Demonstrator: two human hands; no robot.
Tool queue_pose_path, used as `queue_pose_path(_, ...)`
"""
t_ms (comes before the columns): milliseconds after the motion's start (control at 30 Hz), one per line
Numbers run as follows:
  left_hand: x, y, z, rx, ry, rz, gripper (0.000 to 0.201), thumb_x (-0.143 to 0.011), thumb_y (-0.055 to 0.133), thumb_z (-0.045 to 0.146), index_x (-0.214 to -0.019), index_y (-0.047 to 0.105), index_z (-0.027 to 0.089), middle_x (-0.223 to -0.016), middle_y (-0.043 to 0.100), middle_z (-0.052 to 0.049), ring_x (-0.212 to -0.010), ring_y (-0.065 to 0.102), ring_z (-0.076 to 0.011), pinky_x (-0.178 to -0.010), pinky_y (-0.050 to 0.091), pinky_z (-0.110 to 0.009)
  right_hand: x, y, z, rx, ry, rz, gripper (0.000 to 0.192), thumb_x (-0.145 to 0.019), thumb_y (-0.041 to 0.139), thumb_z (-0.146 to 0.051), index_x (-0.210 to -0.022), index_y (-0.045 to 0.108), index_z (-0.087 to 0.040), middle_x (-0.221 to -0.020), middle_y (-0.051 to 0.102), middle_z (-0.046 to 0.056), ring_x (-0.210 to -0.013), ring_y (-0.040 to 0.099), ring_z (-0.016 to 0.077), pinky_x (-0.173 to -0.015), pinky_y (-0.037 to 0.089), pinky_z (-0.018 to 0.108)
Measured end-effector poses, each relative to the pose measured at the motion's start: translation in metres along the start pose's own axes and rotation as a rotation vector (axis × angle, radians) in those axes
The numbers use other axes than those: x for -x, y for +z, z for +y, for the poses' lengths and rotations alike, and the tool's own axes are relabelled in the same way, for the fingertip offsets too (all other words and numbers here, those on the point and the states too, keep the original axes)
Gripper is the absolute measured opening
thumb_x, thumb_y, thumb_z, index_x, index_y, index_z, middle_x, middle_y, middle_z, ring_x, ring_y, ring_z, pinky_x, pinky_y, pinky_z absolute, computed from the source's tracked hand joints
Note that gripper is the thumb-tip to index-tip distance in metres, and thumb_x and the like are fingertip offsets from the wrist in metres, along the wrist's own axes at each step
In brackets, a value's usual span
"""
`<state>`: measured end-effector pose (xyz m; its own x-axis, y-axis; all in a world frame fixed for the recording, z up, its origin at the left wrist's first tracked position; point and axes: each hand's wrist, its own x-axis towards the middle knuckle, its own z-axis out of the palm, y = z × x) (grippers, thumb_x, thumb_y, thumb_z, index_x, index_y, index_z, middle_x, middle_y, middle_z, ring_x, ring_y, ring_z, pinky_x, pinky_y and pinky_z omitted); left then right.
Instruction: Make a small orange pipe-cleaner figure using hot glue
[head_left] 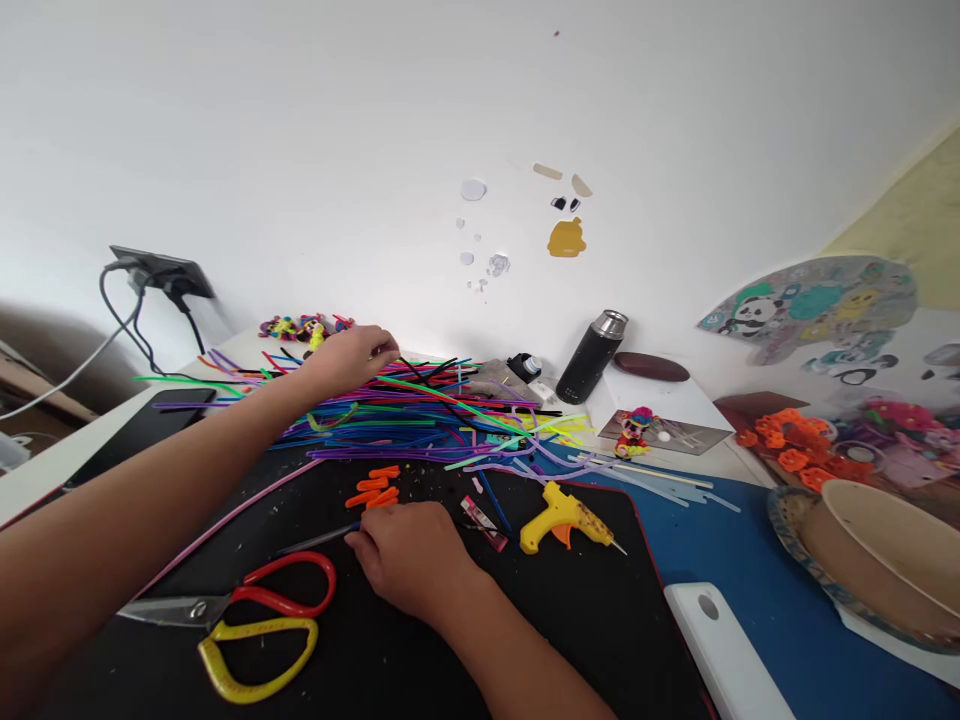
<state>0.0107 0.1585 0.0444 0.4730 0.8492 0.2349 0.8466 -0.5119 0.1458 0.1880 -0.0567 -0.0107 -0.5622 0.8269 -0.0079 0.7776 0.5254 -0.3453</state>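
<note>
My left hand (371, 350) reaches over a wide heap of coloured pipe cleaners (360, 440), its fingers pinched at the end of a black pipe cleaner (424, 377). My right hand (416, 555) rests low over the black mat (390, 660), fingers curled together. Beside its fingertips lie several folded orange pipe cleaners (373, 488) and a slim metal tool with a blue end (319, 540). What the right fingers hold, if anything, is hidden. Large scissors (262, 600) with one red and one yellow handle lie partly spread at the left.
A yellow glue gun (566, 518) and a small pink packet (484, 523) lie right of my right hand. Behind stand a black flask (592, 358) and a white box (660, 400) with a small figure (635, 432). A phone (142, 435) lies left, a basin (892, 550) right.
</note>
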Motion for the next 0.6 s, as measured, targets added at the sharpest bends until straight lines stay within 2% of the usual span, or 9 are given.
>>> queue_pose_path(67,-0.007,0.01,-0.002,0.012,0.021,0.0,0.058,-0.1,0.043,0.049,-0.139,0.069,0.015,-0.144,0.07,-0.019,-0.133,0.064,-0.0353,-0.108,0.049,-0.043,0.0,-0.001,-0.001,-0.004,0.007,0.0,0.031,-0.11,0.055,-0.04,-0.106,0.076,-0.018,-0.103,0.084,0.009,-0.093,0.082,0.0276,-0.074,0.058,0.033)
queue_pose_path(133,-0.01,0.021,-0.001,0.029,0.028,-0.11,0.063,-0.1,0.043,0.051,-0.147,0.064,0.014,-0.147,0.069,-0.019,-0.134,0.064,-0.0352,-0.108,0.049,-0.042,0.001,-0.001,-0.001,-0.005,0.014,0.001,0.031,-0.11,0.055,-0.04,-0.106,0.076,-0.018,-0.103,0.084,0.009,-0.092,0.082,0.0279,-0.074,0.058,0.034)
queue_pose_path(233,-0.007,0.031,0.003,0.041,0.022,-0.214,0.053,-0.1,0.043,0.051,-0.128,0.077,0.021,-0.122,0.081,-0.014,-0.109,0.075,-0.0327,-0.09,0.055,-0.037,0.001,-0.001,-0.001,-0.003,0.01,-0.002,0.031,-0.11,0.054,-0.04,-0.106,0.076,-0.018,-0.104,0.084,0.009,-0.092,0.082,0.0281,-0.073,0.058,0.034)
queue_pose_path(333,0.003,0.032,0.006,0.08,0.036,-0.196,0.05,-0.102,0.041,0.055,-0.113,0.08,0.025,-0.109,0.083,-0.01,-0.096,0.076,-0.0301,-0.081,0.054,-0.035,0.001,0.0,-0.001,-0.004,0.007,-0.001,0.031,-0.11,0.054,-0.04,-0.106,0.076,-0.018,-0.104,0.084,0.009,-0.092,0.081,0.0275,-0.073,0.057,0.034)
queue_pose_path(467,0.013,0.033,0.004,0.309,0.057,-0.153,0.059,-0.104,0.034,0.064,-0.102,0.078,0.024,-0.099,0.082,-0.008,-0.092,0.075,-0.0282,-0.082,0.054,-0.034,0.0,-0.001,-0.001,-0.013,0.016,0.004,0.03,-0.11,0.055,-0.041,-0.104,0.075,-0.019,-0.104,0.084,0.008,-0.091,0.081,0.0269,-0.072,0.056,0.033)
queue_pose_path(600,0.014,0.04,-0.001,0.405,-0.024,-0.096,0.06,-0.105,0.027,0.057,-0.098,0.075,0.022,-0.096,0.081,-0.008,-0.091,0.075,-0.0268,-0.085,0.054,-0.033,-0.001,0.0,0.0,-0.011,0.023,-0.005,0.031,-0.11,0.054,-0.041,-0.103,0.075,-0.019,-0.104,0.084,0.008,-0.091,0.081,0.0273,-0.07,0.054,0.033)
